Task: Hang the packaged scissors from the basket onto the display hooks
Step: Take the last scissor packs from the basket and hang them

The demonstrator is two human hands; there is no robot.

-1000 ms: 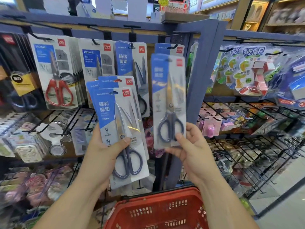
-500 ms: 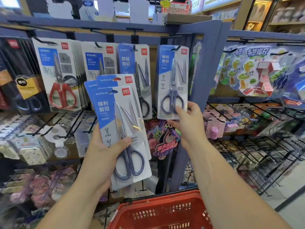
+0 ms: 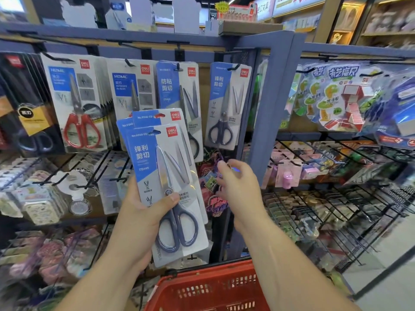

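Your left hand (image 3: 143, 212) grips the fanned stack of blue-and-white carded scissors packs (image 3: 155, 117); your right hand (image 3: 238, 187) hangs empty and loosely curled at its three o'clock. Pinch the front pack (image 3: 143, 158) near its slot and thread it onto the black wire hook (image 3: 234, 68) at one o'clock.

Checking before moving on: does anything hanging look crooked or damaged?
Nothing stands out. The scissors pack on the rightmost hook hangs level with the pack beside it; the packs in the left hand look intact.
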